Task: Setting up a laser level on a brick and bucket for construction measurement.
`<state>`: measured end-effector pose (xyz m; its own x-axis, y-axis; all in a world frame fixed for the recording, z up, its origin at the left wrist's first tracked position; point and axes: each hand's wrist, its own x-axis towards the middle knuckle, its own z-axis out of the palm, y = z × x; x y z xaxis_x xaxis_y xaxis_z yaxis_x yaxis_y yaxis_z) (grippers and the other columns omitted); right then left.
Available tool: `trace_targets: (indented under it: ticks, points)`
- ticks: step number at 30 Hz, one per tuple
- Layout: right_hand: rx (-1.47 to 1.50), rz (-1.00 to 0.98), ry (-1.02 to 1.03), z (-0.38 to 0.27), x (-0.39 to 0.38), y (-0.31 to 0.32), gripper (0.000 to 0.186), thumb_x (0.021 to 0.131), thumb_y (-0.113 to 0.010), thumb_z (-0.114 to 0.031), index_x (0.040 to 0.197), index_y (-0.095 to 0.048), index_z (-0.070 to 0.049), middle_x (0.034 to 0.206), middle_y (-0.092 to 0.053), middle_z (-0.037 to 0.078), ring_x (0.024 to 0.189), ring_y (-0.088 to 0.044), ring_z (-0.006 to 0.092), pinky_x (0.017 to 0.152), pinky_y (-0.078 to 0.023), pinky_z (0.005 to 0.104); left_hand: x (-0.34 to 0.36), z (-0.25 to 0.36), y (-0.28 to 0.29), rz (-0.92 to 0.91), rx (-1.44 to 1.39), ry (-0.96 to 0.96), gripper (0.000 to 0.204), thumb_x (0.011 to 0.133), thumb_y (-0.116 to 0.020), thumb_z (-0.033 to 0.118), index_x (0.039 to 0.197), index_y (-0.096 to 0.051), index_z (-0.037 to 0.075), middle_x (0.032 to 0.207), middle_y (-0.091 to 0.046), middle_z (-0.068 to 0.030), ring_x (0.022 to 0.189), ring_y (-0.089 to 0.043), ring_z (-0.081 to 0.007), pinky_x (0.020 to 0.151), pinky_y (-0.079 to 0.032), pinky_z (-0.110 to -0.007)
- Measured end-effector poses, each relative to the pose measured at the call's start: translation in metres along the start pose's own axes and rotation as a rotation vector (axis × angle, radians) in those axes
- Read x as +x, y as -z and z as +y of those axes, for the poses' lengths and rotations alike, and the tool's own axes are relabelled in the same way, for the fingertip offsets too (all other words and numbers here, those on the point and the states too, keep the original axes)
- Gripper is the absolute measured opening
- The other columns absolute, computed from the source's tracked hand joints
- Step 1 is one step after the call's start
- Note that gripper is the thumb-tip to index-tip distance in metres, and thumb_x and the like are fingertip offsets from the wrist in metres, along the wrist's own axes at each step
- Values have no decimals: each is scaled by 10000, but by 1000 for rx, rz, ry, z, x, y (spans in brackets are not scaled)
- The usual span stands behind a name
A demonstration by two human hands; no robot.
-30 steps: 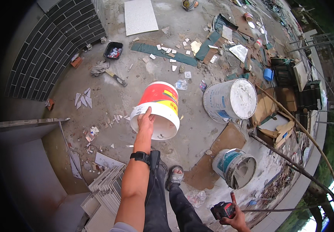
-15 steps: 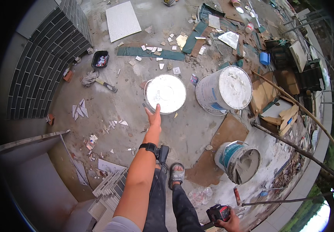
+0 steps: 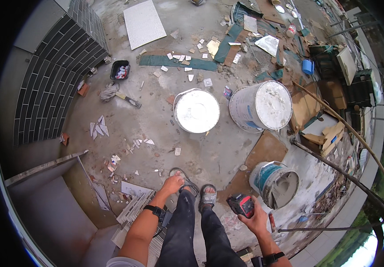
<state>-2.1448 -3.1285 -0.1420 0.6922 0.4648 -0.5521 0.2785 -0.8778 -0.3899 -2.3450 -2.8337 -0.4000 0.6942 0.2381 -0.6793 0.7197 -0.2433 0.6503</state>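
Note:
My left hand (image 3: 172, 182) is low over my left foot, fingers curled, with nothing visible in them. My right hand (image 3: 254, 218) grips a black-and-red power tool (image 3: 241, 205), just left of a bucket (image 3: 264, 178) of grey paste lying slightly tilted in view, with a teal label. Above my hands, a white bucket (image 3: 196, 111) stands on the floor showing a bright round face; I cannot tell whether that is its bottom or inside. To its right is a larger white lidded bucket (image 3: 261, 107), crusted on top.
Stacked tiles (image 3: 138, 200) lie at lower left beside a recess (image 3: 62, 209). A tiled dark wall (image 3: 54, 84) rises on the left. A black tub (image 3: 119, 70), a trowel (image 3: 127, 99) and scattered scraps lie ahead. Poles (image 3: 334, 167) and torn cardboard (image 3: 307, 111) line the right.
My left hand has set down and released the red, yellow and white bucket, then drawn back toward my body. My right hand has risen with the power tool.

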Motion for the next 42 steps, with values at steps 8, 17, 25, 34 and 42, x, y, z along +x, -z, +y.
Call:
trace_targets:
  ticks: [8, 17, 25, 34, 42]
  points:
    - [-15, 69, 416, -144, 161, 12, 838, 665, -810, -219, 1395, -430, -62, 1342, -560, 165, 1166, -591, 352, 926, -508, 416, -88, 22, 80, 153, -17, 155, 370, 942, -546, 370, 882, -665, 25, 901, -659, -236, 863, -620, -446, 763, -472, -500]
    - [-18, 71, 632, -192, 206, 29, 809, 663, -805, -219, 1371, -439, -81, 1343, -556, 134, 1107, -608, 357, 864, -522, 427, -139, 128, 127, 387, -32, 74, 274, 945, -553, 296, 890, -584, 30, 789, -623, -231, 819, -613, -449, 708, -464, -509]
    - [-198, -87, 619, -113, 157, 37, 833, 683, -798, -303, 1403, -420, -121, 1363, -540, 109, 1106, -614, 359, 871, -531, 443, -206, 110, 52, 11, 89, 214, 334, 928, -577, 343, 1116, -623, 71, 1021, -679, -214, 1000, -629, -413, 872, -492, -473]
    - [-235, -199, 386, -92, 170, 22, 851, 697, -781, -325, 1426, -381, -141, 1357, -534, 134, 1077, -619, 386, 863, -523, 472, -223, 85, -14, -189, -171, 150, 918, 819, -644, 627, 1547, -281, 201, 1535, -305, -268, 1405, -292, -470, 1143, -285, -488]
    - [-15, 129, 517, -179, 294, -43, 838, 662, -772, -145, 1404, -391, -71, 1351, -515, 170, 1162, -551, 398, 941, -476, 458, -178, 62, 7, -364, 42, 115, 976, 774, -616, 730, 1550, -278, 244, 1596, -210, -213, 1400, -134, -602, 1177, -158, -568]
